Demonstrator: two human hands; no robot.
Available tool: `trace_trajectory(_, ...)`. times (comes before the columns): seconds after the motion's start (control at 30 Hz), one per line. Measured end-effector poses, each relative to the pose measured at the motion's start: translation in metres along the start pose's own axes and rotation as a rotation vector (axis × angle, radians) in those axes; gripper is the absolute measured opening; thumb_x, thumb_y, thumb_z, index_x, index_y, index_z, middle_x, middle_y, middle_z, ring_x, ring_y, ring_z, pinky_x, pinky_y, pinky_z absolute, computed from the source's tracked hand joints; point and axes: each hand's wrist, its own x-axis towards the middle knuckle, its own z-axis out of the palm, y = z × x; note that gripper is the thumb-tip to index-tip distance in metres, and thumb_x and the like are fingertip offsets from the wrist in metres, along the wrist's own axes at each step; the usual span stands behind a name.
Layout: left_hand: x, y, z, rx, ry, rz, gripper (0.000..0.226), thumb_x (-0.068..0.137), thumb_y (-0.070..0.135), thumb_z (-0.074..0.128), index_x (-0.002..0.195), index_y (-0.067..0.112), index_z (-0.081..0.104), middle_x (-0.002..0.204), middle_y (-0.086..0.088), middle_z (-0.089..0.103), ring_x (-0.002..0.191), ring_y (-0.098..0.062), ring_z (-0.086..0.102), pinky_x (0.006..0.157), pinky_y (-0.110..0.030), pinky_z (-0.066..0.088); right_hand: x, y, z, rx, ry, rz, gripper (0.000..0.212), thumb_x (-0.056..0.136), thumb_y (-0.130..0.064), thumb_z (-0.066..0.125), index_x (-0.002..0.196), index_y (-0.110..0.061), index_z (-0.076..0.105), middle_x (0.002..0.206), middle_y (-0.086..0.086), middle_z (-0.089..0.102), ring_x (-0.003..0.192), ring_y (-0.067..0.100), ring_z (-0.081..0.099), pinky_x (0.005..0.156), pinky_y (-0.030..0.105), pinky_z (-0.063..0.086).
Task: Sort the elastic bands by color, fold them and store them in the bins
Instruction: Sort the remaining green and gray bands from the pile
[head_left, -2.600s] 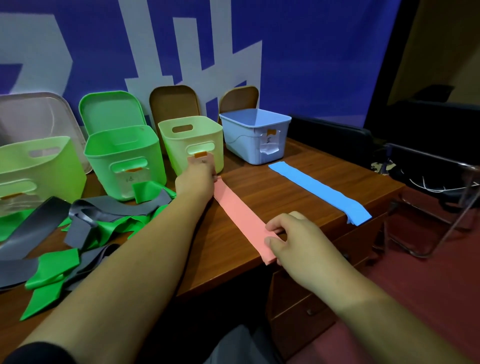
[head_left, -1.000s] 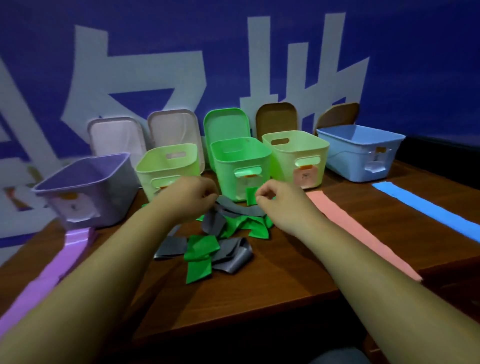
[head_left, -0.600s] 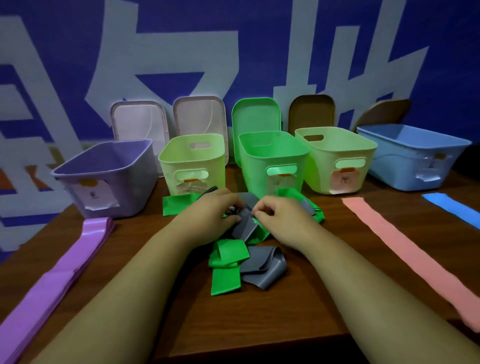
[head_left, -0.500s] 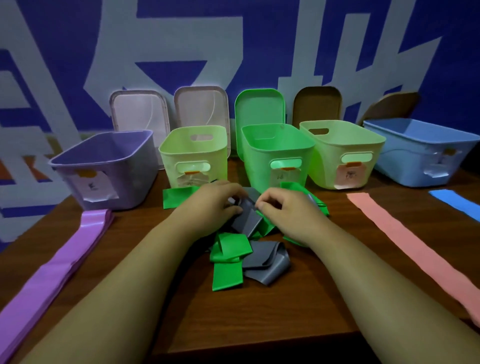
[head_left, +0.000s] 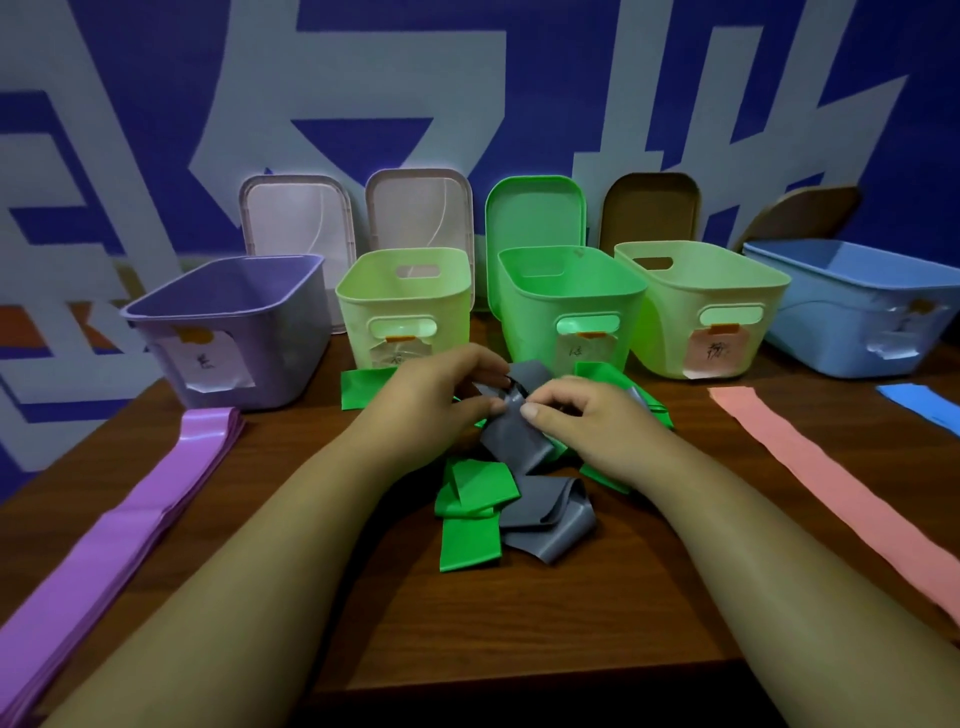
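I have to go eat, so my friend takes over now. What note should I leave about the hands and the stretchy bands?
Left hand and right hand both pinch a grey band in the mixed pile of grey and green bands mid-table, before the bins.
Done: purple bands, pink band and blue band lie flat, apart by colour.
Left: untangle grey from green, fold everything, bin it. No band shows in a bin yet.

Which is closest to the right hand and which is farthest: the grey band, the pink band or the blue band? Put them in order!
1. grey band: pinched in the right hand itself, in the middle.
2. pink band: lying flat, off to the hand's right.
3. blue band: at the far right edge, beyond the pink one.
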Motion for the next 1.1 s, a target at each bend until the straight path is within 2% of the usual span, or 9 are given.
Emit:
trace_trajectory(0.17,0.000,-0.006,-0.012,0.126,0.075,-0.085,0.032,0.097,0.013,0.063,0.127,0.024,0.065,0.117,0.009,0.071,0.103,-0.009,0.065,0.093,-0.033,0.055,0.001,-0.001,-0.004,0.014,0.181,0.019,0.022,0.101,-0.037,0.068,0.084,-0.025,0.073,0.095,-0.008,0.069,0.093,0.011,0.065,0.082,0.033,0.051)
trace_trajectory(0.33,-0.002,-0.023,-0.019,0.363,0.075,-0.401,0.035,0.091,0.024,0.061,0.122,0.009,0.055,0.123,-0.017,0.057,0.116,-0.041,0.053,0.093,-0.049,0.050,0.002,0.004,-0.011,-0.048,0.323,0.057,0.027,0.096,-0.027,0.066,0.072,-0.017,0.059,0.090,-0.001,0.059,0.085,0.015,0.059,0.072,0.034,0.045)
trace_trajectory(0.43,-0.006,-0.031,-0.017,0.437,0.027,-0.475,0.061,0.094,0.045,0.063,0.138,0.006,0.046,0.131,-0.021,0.052,0.122,-0.044,0.049,0.099,-0.052,0.046,0.004,0.006,-0.009,-0.188,0.229,0.142,0.027,0.093,-0.027,0.067,0.074,-0.011,0.056,0.090,0.001,0.054,0.079,0.014,0.053,0.065,0.033,0.037)
trace_trajectory(0.53,-0.007,-0.041,-0.014,0.447,-0.026,-0.548,0.081,0.094,0.058,0.061,0.152,0.009,0.032,0.130,-0.023,0.053,0.121,-0.048,0.053,0.099,-0.054,0.050,0.004,0.004,-0.007,-0.235,0.204,0.173,0.013,0.091,-0.025,0.071,0.091,-0.016,0.061,0.104,-0.001,0.054,0.089,0.016,0.056,0.074,0.034,0.041)
trace_trajectory(0.67,-0.002,-0.040,-0.014,0.370,0.019,-0.484,0.040,0.088,0.036,0.074,0.119,0.013,0.062,0.105,-0.013,0.070,0.095,-0.035,0.065,0.079,-0.044,0.057,0.003,0.000,-0.007,-0.186,0.197,0.120,0.026,0.092,-0.018,0.067,0.115,-0.028,0.058,0.118,-0.002,0.052,0.104,0.018,0.056,0.085,0.034,0.044)
trace_trajectory(0.8,-0.001,-0.024,-0.016,0.297,0.120,-0.328,0.015,0.086,0.021,0.077,0.102,0.020,0.076,0.096,-0.003,0.071,0.092,-0.025,0.064,0.076,-0.036,0.052,0.004,0.000,-0.006,-0.160,0.206,0.003,0.027,0.092,-0.020,0.064,0.115,-0.035,0.063,0.120,-0.006,0.053,0.106,0.013,0.054,0.097,0.039,0.049)
trace_trajectory(0.9,-0.003,-0.009,-0.012,0.190,0.149,-0.100,0.016,0.089,0.022,0.079,0.104,0.027,0.076,0.098,0.010,0.068,0.092,-0.011,0.061,0.080,-0.030,0.048,0.002,-0.001,-0.006,-0.090,0.224,-0.074,0.041,0.093,-0.021,0.066,0.126,-0.044,0.060,0.125,-0.011,0.049,0.111,0.008,0.053,0.097,0.037,0.050)
trace_trajectory(1.0,-0.003,0.006,-0.002,0.140,-0.040,0.067,0.024,0.096,0.020,0.075,0.118,0.027,0.077,0.110,0.016,0.068,0.099,0.000,0.059,0.086,-0.016,0.043,-0.001,-0.004,-0.009,-0.074,0.188,-0.121,0.068,0.090,-0.016,0.066,0.142,-0.057,0.049,0.136,-0.016,0.042,0.121,0.010,0.050,0.098,0.034,0.048)
trace_trajectory(1.1,-0.004,0.013,0.000,0.179,-0.173,0.101,0.029,0.100,0.020,0.067,0.125,0.031,0.076,0.119,0.016,0.073,0.104,0.006,0.061,0.086,-0.001,0.037,0.001,-0.001,-0.008,-0.131,0.104,-0.133,0.053,0.090,-0.014,0.065,0.129,-0.050,0.066,0.139,-0.014,0.046,0.130,0.013,0.045,0.111,0.033,0.039)
